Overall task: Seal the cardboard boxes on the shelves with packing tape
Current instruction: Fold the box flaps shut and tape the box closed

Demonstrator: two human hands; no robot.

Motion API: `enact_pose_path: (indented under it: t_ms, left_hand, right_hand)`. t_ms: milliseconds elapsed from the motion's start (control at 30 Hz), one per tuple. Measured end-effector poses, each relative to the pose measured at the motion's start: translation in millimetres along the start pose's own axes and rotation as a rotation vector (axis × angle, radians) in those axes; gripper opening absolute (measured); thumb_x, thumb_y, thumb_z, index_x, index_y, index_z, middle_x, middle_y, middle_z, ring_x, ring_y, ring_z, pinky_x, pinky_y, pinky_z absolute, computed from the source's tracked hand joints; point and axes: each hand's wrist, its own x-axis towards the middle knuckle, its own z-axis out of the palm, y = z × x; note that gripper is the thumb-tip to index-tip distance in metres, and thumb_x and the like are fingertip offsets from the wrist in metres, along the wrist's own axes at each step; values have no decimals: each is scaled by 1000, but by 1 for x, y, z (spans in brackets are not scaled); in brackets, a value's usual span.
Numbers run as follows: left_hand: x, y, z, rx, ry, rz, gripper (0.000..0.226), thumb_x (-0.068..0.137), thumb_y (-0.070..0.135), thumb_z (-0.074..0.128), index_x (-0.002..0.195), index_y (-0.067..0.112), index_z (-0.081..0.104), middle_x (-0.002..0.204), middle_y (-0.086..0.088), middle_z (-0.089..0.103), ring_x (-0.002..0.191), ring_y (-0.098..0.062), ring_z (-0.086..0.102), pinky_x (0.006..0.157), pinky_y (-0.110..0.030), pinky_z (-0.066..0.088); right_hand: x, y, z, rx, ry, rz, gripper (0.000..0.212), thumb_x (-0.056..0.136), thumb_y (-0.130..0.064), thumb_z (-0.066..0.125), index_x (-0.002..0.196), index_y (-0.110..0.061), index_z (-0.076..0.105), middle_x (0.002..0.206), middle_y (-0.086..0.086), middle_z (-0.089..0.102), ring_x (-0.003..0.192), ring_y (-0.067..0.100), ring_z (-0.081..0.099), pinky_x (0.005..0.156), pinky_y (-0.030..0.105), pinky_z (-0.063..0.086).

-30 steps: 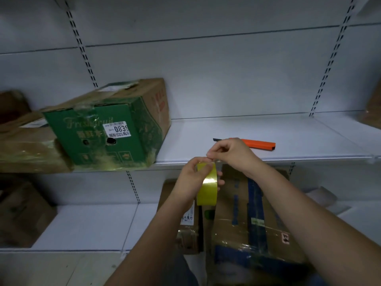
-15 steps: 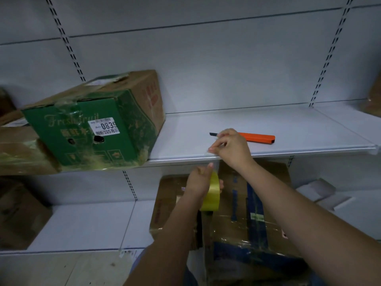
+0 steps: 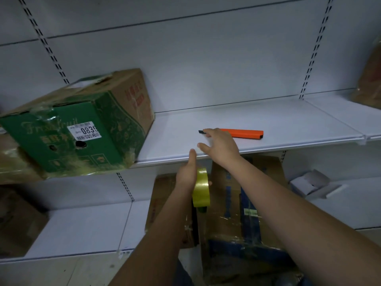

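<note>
The white upper shelf (image 3: 257, 120) runs under your right fingers and well out to either side of them. Far to the left of both your hands, the green fruit box (image 3: 82, 129) sits tilted on that shelf, its front corner hanging over the edge, with glossy tape on its top and lower edges and a white price label (image 3: 85, 131) on its green face. Below your fingers, on the lower level, the brown box with blue print (image 3: 245, 203) stands wrapped in shiny tape, directly under your right forearm. Just left of it, beneath your left wrist, a second brown box (image 3: 162, 205) stands close beside it; a dark gap shows between the two.

Your right hand (image 3: 221, 146) reaches over the upper shelf's front edge with its fingers spread and relaxed, gripping nothing. Its fingertips (image 3: 208, 132) are at the black tip of the orange utility knife (image 3: 241, 133), which lies flat on the shelf and runs off to the right; you cannot tell whether they touch it.

Your left hand (image 3: 188, 174) is lower, just under the shelf edge, holding the yellow roll of packing tape (image 3: 201, 187) upright against its palm. The thumb points straight up along the roll, and the other fingers are hidden behind it, so how they wrap it cannot be seen.
</note>
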Motion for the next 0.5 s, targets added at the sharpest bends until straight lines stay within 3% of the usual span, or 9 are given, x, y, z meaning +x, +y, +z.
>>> enact_pose_path:
  t_ms: [100, 167, 233, 267, 333, 367, 433, 467, 500]
  left_hand:
    - [-1, 15, 3, -169, -92, -92, 84, 89, 73, 47, 131, 1, 53, 116, -24, 64, 88, -35, 69, 61, -40, 58]
    - [3, 13, 0, -157, -17, -103, 97, 81, 84, 47, 137, 5, 48, 130, -21, 59, 107, -37, 64, 80, -48, 57]
    - [0, -8, -10, -10, 217, 13, 101, 82, 85, 40, 152, 13, 30, 146, -19, 47, 126, -39, 52, 104, -55, 44]
    - [-5, -30, -17, -7, 315, 90, 86, 90, 76, 38, 150, 15, 30, 143, -17, 49, 125, -36, 52, 107, -54, 41]
    - [-20, -90, -32, 78, 509, 136, 43, 103, 49, 36, 126, 13, 45, 119, -15, 61, 108, -34, 59, 99, -50, 47]
    - [-25, -123, -37, 165, 534, 84, 28, 104, 36, 38, 113, 11, 49, 112, -17, 63, 102, -36, 61, 94, -50, 51]
    - [-30, -181, -29, 462, 299, -39, 19, 103, 20, 42, 89, 13, 53, 112, -18, 65, 102, -33, 64, 92, -45, 54]
    - [-30, -199, -20, 652, 190, -73, 23, 104, 19, 44, 82, 15, 53, 107, -16, 66, 99, -30, 64, 90, -41, 53]
    - [-33, -206, -9, 671, 118, -86, 24, 104, 20, 47, 83, 14, 56, 100, -15, 65, 96, -30, 63, 88, -43, 51]
  right_hand:
    - [-13, -4, -8, 43, -9, -76, 45, 99, -37, 53, 139, -18, 52, 136, 4, 54, 125, 25, 43, 99, 35, 38]
    - [-41, -1, -24, 233, 119, -153, 37, 100, -28, 52, 136, -18, 56, 132, 2, 56, 121, 19, 47, 99, 32, 41]
    - [-85, 24, -35, 215, 363, -161, 31, 101, -20, 50, 129, -16, 60, 126, -1, 59, 116, 13, 50, 98, 27, 40]
    - [-112, 48, -35, 161, 442, -99, 29, 100, -18, 49, 126, -15, 61, 122, -2, 60, 114, 11, 51, 96, 26, 40]
    - [-168, 107, -20, 40, 493, 186, 24, 97, -17, 50, 119, -13, 61, 116, 1, 60, 107, 15, 54, 88, 26, 40]
    - [-192, 140, -4, -9, 423, 400, 23, 96, -18, 53, 116, -9, 59, 115, 7, 60, 105, 21, 56, 84, 29, 41]
    - [-225, 183, 30, -16, 65, 887, 43, 95, -35, 53, 125, -4, 52, 125, 18, 56, 110, 34, 56, 89, 36, 44]
    - [-235, 194, 44, -1, -97, 1023, 61, 94, -49, 50, 134, -4, 46, 133, 20, 52, 117, 36, 54, 97, 41, 45]
    - [-241, 203, 55, 21, -155, 1073, 75, 90, -61, 47, 141, -7, 41, 138, 19, 49, 122, 37, 52, 101, 45, 44]
